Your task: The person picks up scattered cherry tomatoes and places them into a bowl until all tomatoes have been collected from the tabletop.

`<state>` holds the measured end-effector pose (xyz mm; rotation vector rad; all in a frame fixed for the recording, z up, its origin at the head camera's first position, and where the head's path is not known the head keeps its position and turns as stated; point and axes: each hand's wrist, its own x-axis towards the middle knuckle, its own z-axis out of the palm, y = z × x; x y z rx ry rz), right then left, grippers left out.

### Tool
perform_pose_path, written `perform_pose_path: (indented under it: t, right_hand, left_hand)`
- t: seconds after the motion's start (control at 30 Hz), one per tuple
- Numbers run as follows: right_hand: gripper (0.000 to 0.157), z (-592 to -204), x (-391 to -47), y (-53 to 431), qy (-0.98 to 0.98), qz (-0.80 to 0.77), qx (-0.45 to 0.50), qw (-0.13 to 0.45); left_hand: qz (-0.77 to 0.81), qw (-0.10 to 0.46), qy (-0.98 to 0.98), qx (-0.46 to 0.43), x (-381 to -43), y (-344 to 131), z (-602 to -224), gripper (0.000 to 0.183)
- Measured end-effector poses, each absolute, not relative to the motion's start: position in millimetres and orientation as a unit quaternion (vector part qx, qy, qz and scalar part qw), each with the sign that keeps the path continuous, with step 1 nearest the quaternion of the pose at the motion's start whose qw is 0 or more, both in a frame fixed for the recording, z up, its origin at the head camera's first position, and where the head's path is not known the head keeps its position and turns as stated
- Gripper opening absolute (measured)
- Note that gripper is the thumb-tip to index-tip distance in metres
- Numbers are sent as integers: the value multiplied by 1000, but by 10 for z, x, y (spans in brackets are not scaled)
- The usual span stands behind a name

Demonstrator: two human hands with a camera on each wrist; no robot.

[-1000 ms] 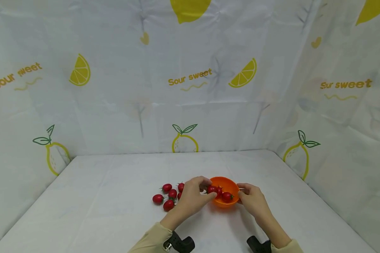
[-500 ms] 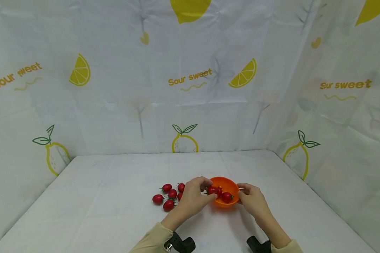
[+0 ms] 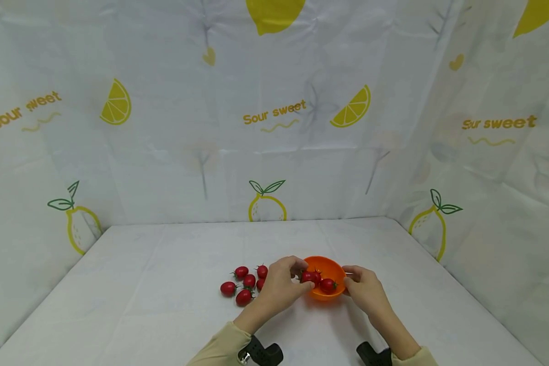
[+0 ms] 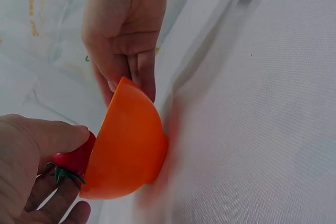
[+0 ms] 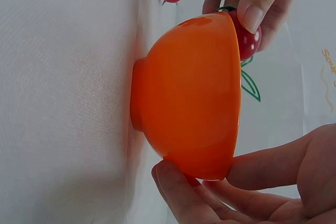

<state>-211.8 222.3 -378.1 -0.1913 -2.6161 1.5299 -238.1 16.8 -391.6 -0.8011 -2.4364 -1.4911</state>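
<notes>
One orange bowl (image 5: 189,93) stands upright on its narrow foot on the white table (image 3: 164,315). Its wall is smooth, glossy and evenly coloured, flaring from the foot to a round, open rim. The right hand (image 3: 363,290) holds the far right side of the bowl: the thumb bears on the rim, and the fingers (image 5: 181,190) press the outer wall from below.

The left hand (image 3: 281,282) is positioned at the opposite side of the rim. Its thumb and fingers pinch one cherry tomato (image 4: 76,158). This tomato is oval, deep red and shiny, with a spiky green calyx; it is located at the bowl opening, partly hidden by the rim. Contact with the rim cannot be confirmed.

Two more tomatoes (image 3: 328,285) lie inside the bowl. Six loose tomatoes (image 3: 249,280) are grouped on the table to the left, one partly covered by the left hand. Both forearms carry beige sleeves (image 3: 221,343).
</notes>
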Motion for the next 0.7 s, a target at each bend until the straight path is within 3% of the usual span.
perform_pose_path:
  t: [0.7]
  right_hand:
    - [36,-3802,-2142,2227,-862,499,-71,49]
  left_hand:
    - [-488,83,-828,-264,-2363,213,-3889,34]
